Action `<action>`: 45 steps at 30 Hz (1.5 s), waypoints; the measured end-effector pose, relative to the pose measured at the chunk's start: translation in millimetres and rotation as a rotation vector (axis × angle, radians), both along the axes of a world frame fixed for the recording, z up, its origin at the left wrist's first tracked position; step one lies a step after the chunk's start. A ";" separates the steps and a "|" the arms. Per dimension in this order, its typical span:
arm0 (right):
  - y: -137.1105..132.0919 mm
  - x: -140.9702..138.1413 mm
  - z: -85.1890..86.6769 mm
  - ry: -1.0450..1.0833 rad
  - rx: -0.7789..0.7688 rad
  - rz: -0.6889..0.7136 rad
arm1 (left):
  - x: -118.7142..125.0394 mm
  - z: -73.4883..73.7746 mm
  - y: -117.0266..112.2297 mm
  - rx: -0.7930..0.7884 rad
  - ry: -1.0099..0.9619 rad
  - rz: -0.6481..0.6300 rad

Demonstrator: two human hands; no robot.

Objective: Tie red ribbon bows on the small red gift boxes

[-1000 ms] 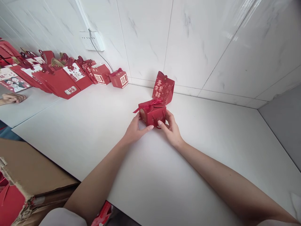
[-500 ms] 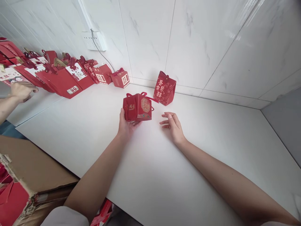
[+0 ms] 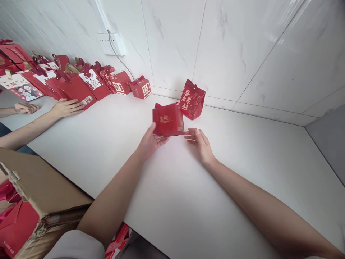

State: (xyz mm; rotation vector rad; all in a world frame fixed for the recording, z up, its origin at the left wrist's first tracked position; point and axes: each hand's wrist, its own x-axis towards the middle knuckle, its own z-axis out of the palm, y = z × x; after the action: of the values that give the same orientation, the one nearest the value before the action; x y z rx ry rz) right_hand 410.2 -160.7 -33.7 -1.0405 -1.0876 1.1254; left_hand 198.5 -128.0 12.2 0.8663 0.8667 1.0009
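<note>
A red gift box (image 3: 167, 119) with gold lettering, somewhat blurred, is held above the white table by my left hand (image 3: 150, 143). The thumb presses its left side and the fingers are under its base. Just right of the box's lower corner is my right hand (image 3: 199, 144), fingers apart and slightly curled, with nothing gripped; whether a fingertip touches the box I cannot tell. Behind them, a red triangular gift box (image 3: 192, 99) with white characters stands close to the wall.
Two small red boxes stand by the wall, one of them a ribboned box (image 3: 140, 87). Several red gift bags (image 3: 72, 88) line the left side, where another person's hand (image 3: 67, 107) touches one. A torn cardboard carton (image 3: 51, 187) holding red packaging sits at lower left.
The box has moved right toward my right hand and turned, so its round gold emblem no longer shows. At left, the other person's hand now rests against a red bag.
</note>
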 end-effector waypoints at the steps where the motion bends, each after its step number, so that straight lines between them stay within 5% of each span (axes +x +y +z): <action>1: -0.3 0.0 0.7 -0.004 0.003 0.019 | 0.0 1.7 -1.6 0.053 0.043 -0.052; 7: -2.2 -0.3 1.0 -0.003 0.003 -0.035 | -15.0 7.9 -2.4 0.274 0.370 -0.357; 9: -2.6 0.0 0.5 0.003 -0.009 -0.069 | -25.5 6.0 3.2 0.329 0.536 -0.249; 14: -2.4 1.5 -0.4 0.023 -0.015 -0.077 | -54.5 2.5 19.8 0.379 0.824 0.286; 20: -2.0 3.3 -3.3 0.039 -0.008 -0.084 | -51.1 22.0 10.7 0.447 0.797 0.442; 26: -1.0 5.0 -4.4 0.057 -0.003 -0.082 | 3.2 58.3 -29.8 0.641 0.824 0.202; 32: -0.9 5.8 -4.7 0.058 -0.005 -0.054 | 27.1 81.6 -39.4 0.502 1.064 -0.078; 38: -4.1 7.0 -4.4 0.057 -0.021 -0.029 | 4.0 111.2 -62.3 0.599 0.978 -0.248; 42: -5.3 7.1 -5.3 0.045 -0.032 -0.036 | -29.3 130.5 -114.7 0.714 0.983 -0.231; 45: -5.0 6.7 -7.5 0.040 -0.032 -0.041 | -68.2 141.8 -162.0 0.655 1.154 -0.150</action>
State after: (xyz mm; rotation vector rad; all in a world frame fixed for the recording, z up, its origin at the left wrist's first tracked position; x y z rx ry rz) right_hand 416.9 -165.7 -41.2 -1.0563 -1.0156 1.1295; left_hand 130.3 -290.1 154.0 2.1353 1.4070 0.5814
